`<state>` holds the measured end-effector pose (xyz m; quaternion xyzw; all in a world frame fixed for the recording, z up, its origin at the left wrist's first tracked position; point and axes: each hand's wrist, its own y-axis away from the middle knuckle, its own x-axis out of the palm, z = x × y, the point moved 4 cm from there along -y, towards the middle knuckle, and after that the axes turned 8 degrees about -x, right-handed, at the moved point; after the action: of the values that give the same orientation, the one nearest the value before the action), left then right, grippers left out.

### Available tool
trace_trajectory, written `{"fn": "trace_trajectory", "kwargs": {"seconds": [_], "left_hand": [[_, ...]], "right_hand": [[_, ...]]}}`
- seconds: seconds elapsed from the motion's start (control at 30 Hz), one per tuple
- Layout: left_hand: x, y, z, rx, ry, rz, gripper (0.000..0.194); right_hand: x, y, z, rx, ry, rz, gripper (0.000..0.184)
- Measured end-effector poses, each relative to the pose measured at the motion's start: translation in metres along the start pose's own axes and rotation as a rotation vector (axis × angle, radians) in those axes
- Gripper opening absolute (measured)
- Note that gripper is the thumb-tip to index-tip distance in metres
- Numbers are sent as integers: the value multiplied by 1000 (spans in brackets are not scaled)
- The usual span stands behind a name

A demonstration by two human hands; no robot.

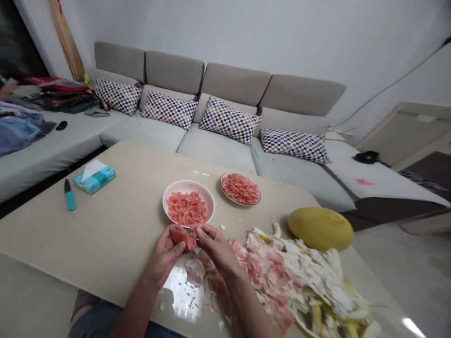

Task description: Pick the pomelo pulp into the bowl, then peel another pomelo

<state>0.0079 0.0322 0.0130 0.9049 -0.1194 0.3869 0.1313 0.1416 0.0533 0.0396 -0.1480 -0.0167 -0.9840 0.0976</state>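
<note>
Between my two hands is a reddish-pink pomelo segment (182, 236), just in front of a white bowl (208, 193). My left hand (165, 256) is closed around the segment's left side. With thumb and fingers pinched together, my right hand (215, 246) grips its right end. Pink pomelo flesh (186, 208) in small pieces lies in the bowl. Behind it to the right, a dark-rimmed plate (222, 187) bears a heap of similar pink pieces (240, 188). By my right forearm spreads a big pile of white and pink peel and membrane (282, 267).
A whole yellow pomelo (320, 228) sits at the table's right, behind the peel. On the left lie a knife with a teal handle (69, 197) and a blue tissue pack (94, 177). A grey sofa (218, 148) with checkered cushions (230, 120) runs behind the table (116, 225).
</note>
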Motion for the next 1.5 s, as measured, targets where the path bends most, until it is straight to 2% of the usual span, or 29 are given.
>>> {"fn": "trace_trajectory", "kwargs": {"seconds": [0.3, 0.5, 0.7, 0.93, 1.0, 1.07, 1.23, 1.3, 1.37, 1.5], "left_hand": [[0, 0, -2, 20, -1, 4, 38], [-5, -2, -3, 37, -1, 11, 35], [-8, -4, -4, 60, 18, 23, 35], [-9, -2, -8, 60, 74, 51, 39], [-10, -2, -9, 59, 80, 47, 38], [-13, -3, -8, 56, 88, 41, 37], [-19, -5, -6, 52, 134, 8, 38], [-20, -6, -5, 51, 152, -4, 37], [-20, -7, -5, 52, 161, -3, 36], [-18, -7, -6, 74, 157, 21, 30]], "right_hand": [[6, 0, 1, -68, -46, 41, 38], [7, -4, -5, 15, -111, 0, 40], [9, -8, -9, -21, -176, -27, 37], [3, -11, -6, 2, -290, -54, 33], [-2, -14, -3, -11, -215, -33, 30], [-10, -23, 0, -69, -40, -35, 30], [-28, -48, 15, -375, 739, -120, 39], [-28, -47, 19, -426, 908, -128, 38], [-20, -38, 20, -395, 867, -52, 32], [8, -12, 19, -295, 640, 265, 33]]}}
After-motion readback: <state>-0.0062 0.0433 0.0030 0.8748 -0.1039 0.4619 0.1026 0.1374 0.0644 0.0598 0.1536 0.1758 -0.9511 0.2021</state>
